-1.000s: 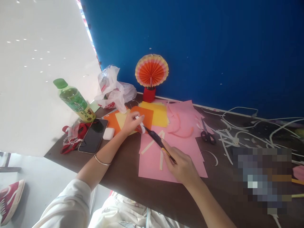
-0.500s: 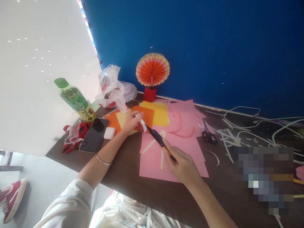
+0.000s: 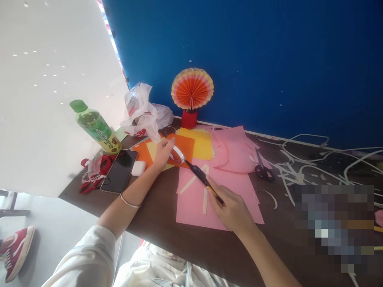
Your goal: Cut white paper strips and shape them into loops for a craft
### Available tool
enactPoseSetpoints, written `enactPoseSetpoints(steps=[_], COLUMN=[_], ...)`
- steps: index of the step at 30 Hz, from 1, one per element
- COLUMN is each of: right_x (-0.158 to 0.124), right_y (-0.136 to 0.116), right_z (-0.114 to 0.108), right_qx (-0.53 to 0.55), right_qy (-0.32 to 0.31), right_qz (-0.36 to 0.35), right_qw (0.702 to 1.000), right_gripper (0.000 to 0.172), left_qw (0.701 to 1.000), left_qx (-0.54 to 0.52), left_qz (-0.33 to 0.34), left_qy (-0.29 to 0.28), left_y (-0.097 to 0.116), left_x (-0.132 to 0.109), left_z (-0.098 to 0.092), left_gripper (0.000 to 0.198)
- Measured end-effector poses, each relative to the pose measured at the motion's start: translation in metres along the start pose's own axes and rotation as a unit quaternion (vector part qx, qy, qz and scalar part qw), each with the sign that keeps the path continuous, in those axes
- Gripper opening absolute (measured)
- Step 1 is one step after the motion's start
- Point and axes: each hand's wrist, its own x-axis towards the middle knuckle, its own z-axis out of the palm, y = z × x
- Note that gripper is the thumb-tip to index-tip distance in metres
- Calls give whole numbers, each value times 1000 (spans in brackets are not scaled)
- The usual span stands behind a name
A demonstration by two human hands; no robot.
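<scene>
A person's right hand [image 3: 236,211] grips the yellow-and-black handle of a craft knife [image 3: 203,181], fingers closed around it, above a pink paper sheet [image 3: 215,199] lying flat on the dark counter [image 3: 167,239]; two pale paper strips [image 3: 191,183] rest on the sheet beside the blade. The knife's tip points to a small white tape roll [image 3: 177,153], which the left hand [image 3: 163,153] pinches between closed fingers over an orange sheet [image 3: 184,145]; a thin bangle [image 3: 129,202] circles that wrist. Just left of the hand lie a white earbud case [image 3: 137,168], a dark phone [image 3: 119,170] and a crumpled red wrapper [image 3: 94,171], with a green-capped drink bottle [image 3: 95,126] leaning behind them. Right of the pink sheet, black scissors [image 3: 263,169] lie among curled pink offcuts [image 3: 233,151] and scattered white paper trimmings [image 3: 299,167]. Farther back sit a yellow sheet [image 3: 202,143] and a clear plastic bag [image 3: 145,113], and a pleated orange-and-yellow paper fan [image 3: 192,88] stands upright in a red holder [image 3: 189,118] against the blue wall [image 3: 269,59].
</scene>
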Motion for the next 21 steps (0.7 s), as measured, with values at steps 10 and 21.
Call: enactPoseSetpoints(steps=[10, 21], right_x=[5, 9], right_y=[1, 9], right_z=[-9, -11], right_qx=[161, 383], right_qy=[99, 121], right_qz=[205, 352], right_qw=[960, 845], right_gripper=[40, 50], left_qw=[996, 898], left_qx=[67, -341], left_qz=[62, -244], left_qy=[3, -129], left_y=[6, 15], left_x=[-6, -5], left_z=[1, -3], left_gripper=[48, 28])
